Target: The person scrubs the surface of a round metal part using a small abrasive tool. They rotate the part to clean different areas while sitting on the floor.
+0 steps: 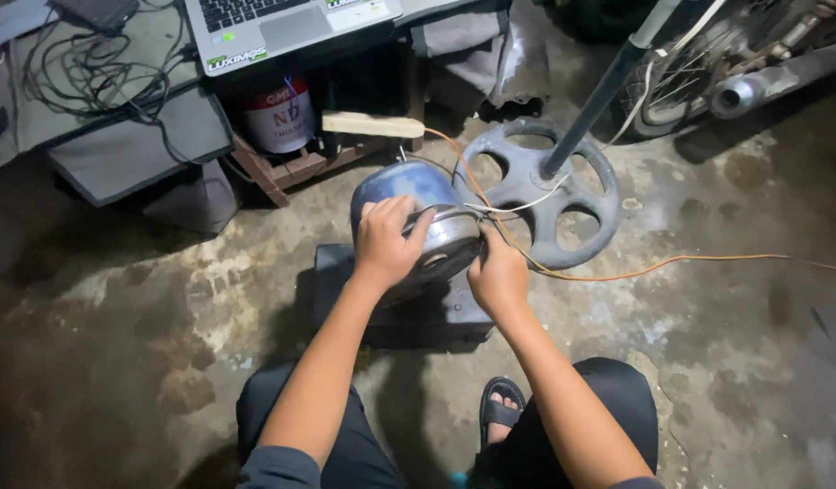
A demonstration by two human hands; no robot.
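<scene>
A rounded metal motor housing [416, 222], bluish and shiny, lies on a dark block [409, 303] on the stained concrete floor [119, 317]. The left hand [386, 243] lies over the top of the housing, fingers curled down its near face, so its grip is clasped on the housing. The right hand [498, 273] presses against the right edge of the housing with the fingers tucked behind the rim; its grip seems closed on that edge, though the fingertips are hidden.

Just right of the housing and behind it lies a grey round fan base [538, 195] with 5 openings, and a dark pole [599, 95] rises from its middle. An orange wire [653, 269] and a white wire [527, 206] run from the housing across the base, the orange one going on over the floor to the right. Behind the housing, to the left, a white and red tin [278, 113] stands in a wooden crate [296, 167], with a laptop [287, 27] above it. Below the housing, a foot in a black sandal [499, 407] shows between the person's dark-trousered knees.
</scene>
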